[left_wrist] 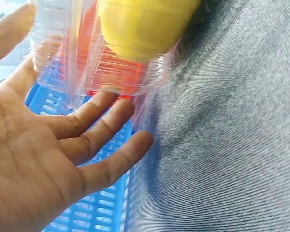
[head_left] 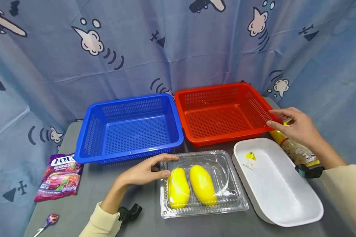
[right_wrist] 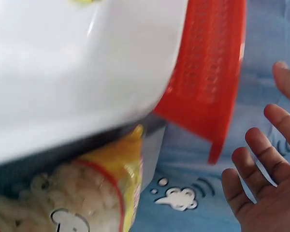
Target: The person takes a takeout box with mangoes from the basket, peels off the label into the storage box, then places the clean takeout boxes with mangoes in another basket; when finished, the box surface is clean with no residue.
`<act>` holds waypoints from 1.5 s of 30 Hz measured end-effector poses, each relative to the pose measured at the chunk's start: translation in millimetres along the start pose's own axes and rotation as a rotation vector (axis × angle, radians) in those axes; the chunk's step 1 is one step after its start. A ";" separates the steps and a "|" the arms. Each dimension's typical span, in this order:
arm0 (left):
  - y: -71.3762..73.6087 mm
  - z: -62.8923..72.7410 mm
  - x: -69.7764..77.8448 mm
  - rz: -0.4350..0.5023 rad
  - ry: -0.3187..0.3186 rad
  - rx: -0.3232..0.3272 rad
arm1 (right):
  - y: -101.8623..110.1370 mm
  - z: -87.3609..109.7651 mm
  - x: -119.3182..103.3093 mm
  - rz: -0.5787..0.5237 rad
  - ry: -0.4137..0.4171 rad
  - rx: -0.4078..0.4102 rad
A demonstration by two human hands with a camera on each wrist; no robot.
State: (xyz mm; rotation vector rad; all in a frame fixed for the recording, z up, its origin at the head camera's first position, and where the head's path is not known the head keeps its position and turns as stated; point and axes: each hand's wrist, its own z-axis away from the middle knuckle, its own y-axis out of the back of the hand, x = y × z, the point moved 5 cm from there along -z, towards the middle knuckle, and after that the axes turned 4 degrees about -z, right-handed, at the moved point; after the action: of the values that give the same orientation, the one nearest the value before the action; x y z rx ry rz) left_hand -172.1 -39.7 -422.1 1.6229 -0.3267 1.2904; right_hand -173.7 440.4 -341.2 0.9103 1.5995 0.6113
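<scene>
Two yellow mangoes (head_left: 202,184) lie inside a clear plastic clamshell box (head_left: 231,197) with its lid down. My left hand (head_left: 148,169) is at the box's left edge, thumb and fingers apart. In the left wrist view, the fingers of the left hand (left_wrist: 53,150) are extended beside the box (left_wrist: 121,79); whether they touch it is hard to tell. My right hand (head_left: 296,126) hovers by the right corner of the red basket (head_left: 225,135). The right wrist view has that hand (right_wrist: 270,179) with spread fingers, holding nothing, apart from the basket (right_wrist: 203,82).
A blue basket (head_left: 130,153) stands left of the red one. A white tray (head_left: 277,177) with a small sticker sits right of the box, a yellow snack bag (head_left: 298,151) behind it. A purple candy bag (head_left: 60,177) and a lollipop (head_left: 51,219) lie at left.
</scene>
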 end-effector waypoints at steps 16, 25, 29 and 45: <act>-6.4 -11.1 -6.7 0.116 -0.014 0.190 | -17.9 -14.1 29.6 0.106 -0.097 -0.234; -8.9 -11.9 -7.2 0.167 -0.050 0.208 | -20.5 -14.6 29.8 0.067 -0.080 -0.275; -7.2 -8.3 -5.1 0.182 -0.058 0.176 | -21.4 -15.7 30.1 0.039 -0.057 -0.279; 0.3 1.9 12.1 0.083 -0.083 0.114 | -22.6 -14.2 33.4 0.026 -0.045 -0.277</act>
State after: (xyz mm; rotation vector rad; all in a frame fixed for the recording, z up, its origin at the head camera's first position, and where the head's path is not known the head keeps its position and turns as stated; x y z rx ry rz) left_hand -166.4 -37.2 -411.5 1.7782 -0.3804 1.3266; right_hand -194.8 456.2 -374.8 0.7338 1.4221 0.8025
